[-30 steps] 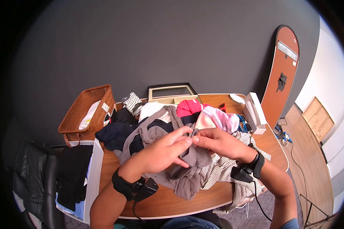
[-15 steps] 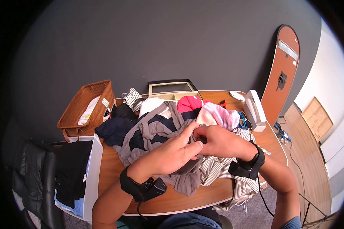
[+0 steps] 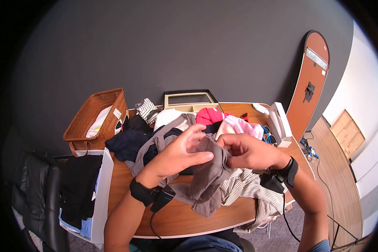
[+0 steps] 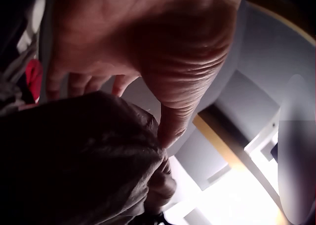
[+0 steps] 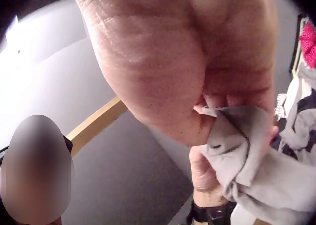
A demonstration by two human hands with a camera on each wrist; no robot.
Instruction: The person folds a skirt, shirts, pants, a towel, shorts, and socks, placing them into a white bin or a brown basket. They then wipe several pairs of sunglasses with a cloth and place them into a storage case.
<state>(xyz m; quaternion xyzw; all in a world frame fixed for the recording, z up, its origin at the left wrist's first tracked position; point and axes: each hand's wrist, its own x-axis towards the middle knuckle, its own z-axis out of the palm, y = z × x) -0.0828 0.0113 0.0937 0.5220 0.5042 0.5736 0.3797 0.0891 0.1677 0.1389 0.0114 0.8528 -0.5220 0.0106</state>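
My right hand [image 3: 256,153] pinches a bunched edge of a thin grey garment [image 3: 208,178] between thumb and curled fingers. The cloth hangs in folds over the table in front of me. To its left, my left hand [image 3: 175,156] has its fingers spread and its thumb out straight, close beside the raised cloth. Seen from the left wrist, the thumb tip overlaps the edge of the dark-looking garment [image 4: 84,156]. In the right wrist view the gathered grey cloth [image 5: 237,146] lies folded under my right fingers, and part of my left hand [image 5: 202,173] shows behind it.
Around the hands is a clothes pile: navy cloth [image 3: 128,145], a pink garment [image 3: 210,116], a pink-white fluffy piece [image 3: 241,127] and a striped garment [image 3: 256,189] hanging over the table edge. A wicker basket [image 3: 117,103] stands back left, a white box [image 3: 281,126] back right.
Half a second ago both hands were together over the cloth. The left hand has since moved left and spread its fingers, and the grey cloth is lifted higher between the hands.
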